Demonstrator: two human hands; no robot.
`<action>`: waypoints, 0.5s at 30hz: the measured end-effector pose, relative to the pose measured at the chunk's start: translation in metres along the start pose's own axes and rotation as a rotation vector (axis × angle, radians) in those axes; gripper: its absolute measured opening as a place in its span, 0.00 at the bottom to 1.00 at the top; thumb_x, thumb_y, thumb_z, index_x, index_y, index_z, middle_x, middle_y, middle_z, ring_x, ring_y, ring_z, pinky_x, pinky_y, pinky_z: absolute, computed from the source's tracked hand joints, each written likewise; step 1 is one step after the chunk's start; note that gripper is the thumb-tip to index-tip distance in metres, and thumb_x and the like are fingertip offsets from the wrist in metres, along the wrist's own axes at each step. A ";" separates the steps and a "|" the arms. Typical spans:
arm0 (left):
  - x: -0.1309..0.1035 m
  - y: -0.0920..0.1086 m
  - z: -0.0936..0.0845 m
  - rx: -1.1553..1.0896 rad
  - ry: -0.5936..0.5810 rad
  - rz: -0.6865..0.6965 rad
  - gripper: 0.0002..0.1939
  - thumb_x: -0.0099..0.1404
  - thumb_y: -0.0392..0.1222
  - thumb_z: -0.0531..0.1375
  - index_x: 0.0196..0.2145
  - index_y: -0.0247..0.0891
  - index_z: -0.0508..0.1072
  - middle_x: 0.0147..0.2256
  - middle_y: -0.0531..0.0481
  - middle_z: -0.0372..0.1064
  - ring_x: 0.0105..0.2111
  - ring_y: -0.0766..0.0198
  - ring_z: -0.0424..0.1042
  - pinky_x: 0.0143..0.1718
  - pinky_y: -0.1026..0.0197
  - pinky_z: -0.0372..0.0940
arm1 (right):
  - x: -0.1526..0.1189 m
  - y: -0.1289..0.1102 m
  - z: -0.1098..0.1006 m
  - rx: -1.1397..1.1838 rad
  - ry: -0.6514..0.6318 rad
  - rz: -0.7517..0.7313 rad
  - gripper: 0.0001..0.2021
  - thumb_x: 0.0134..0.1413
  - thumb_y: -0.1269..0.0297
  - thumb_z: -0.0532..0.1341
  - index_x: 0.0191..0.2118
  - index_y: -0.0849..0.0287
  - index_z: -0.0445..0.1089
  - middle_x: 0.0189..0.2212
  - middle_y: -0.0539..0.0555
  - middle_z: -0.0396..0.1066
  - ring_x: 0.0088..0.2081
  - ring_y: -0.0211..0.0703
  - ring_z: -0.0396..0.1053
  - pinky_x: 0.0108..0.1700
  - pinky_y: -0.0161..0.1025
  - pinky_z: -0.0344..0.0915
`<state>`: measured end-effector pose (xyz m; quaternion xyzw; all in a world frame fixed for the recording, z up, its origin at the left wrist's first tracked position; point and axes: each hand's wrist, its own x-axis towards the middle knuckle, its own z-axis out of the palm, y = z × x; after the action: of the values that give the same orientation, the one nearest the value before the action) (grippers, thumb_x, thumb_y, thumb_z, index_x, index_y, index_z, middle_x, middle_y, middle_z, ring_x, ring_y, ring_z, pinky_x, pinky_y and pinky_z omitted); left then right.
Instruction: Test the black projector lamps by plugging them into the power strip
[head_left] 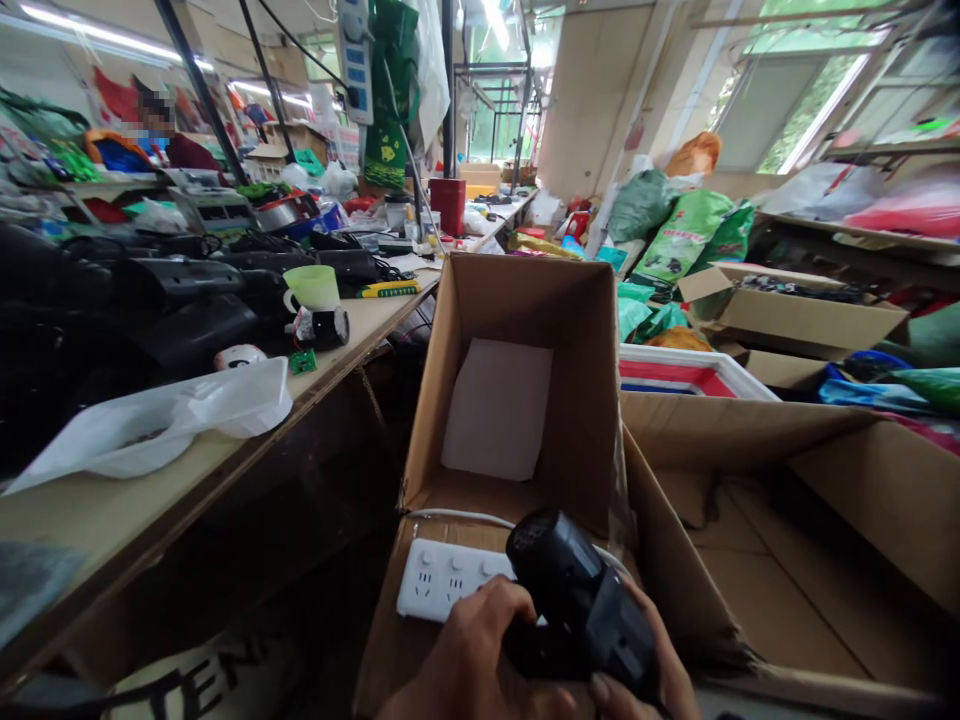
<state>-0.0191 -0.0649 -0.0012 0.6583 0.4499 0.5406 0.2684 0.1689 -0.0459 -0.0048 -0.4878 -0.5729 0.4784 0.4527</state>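
Both my hands are on a black hair dryer, whose round grilled end points up and to the left. My left hand has its fingers curled against the dryer's left side, over its dark lower part. The fingers of my right hand wrap round the right side, with the thumb low on the body. Partly behind the dryer and my left hand lies a white power strip on cardboard. Just beyond it stands an open cardboard box with a white sheet inside.
On the left, a workbench carries a white plastic tray, a light green cup, a green circuit board and several black housings. A large open carton stands at the right. A person is far left.
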 end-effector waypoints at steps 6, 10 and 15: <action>0.005 0.029 -0.010 0.143 0.100 -0.077 0.26 0.47 0.36 0.69 0.40 0.46 0.59 0.46 0.45 0.61 0.43 0.51 0.67 0.40 0.56 0.62 | 0.006 0.016 -0.024 -0.050 -0.125 -0.072 0.36 0.43 0.58 0.66 0.58 0.52 0.51 0.56 0.59 0.60 0.53 0.57 0.62 0.50 0.44 0.64; 0.017 0.038 -0.028 0.093 0.029 0.002 0.38 0.50 0.33 0.67 0.51 0.53 0.50 0.62 0.44 0.43 0.58 0.47 0.54 0.55 0.48 0.54 | 0.004 0.007 -0.031 -0.127 -0.080 -0.138 0.38 0.35 0.63 0.67 0.57 0.52 0.54 0.52 0.57 0.65 0.49 0.57 0.66 0.48 0.43 0.66; 0.029 0.036 -0.043 -0.087 -0.331 -0.055 0.49 0.52 0.38 0.67 0.62 0.49 0.41 0.66 0.44 0.29 0.64 0.44 0.37 0.61 0.43 0.42 | 0.001 -0.007 -0.040 -0.135 -0.128 -0.113 0.39 0.30 0.68 0.67 0.55 0.50 0.58 0.46 0.56 0.69 0.43 0.56 0.70 0.39 0.41 0.69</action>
<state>-0.0492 -0.0614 0.0544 0.7135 0.3936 0.4364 0.3815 0.2069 -0.0414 0.0076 -0.4526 -0.6582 0.4428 0.4074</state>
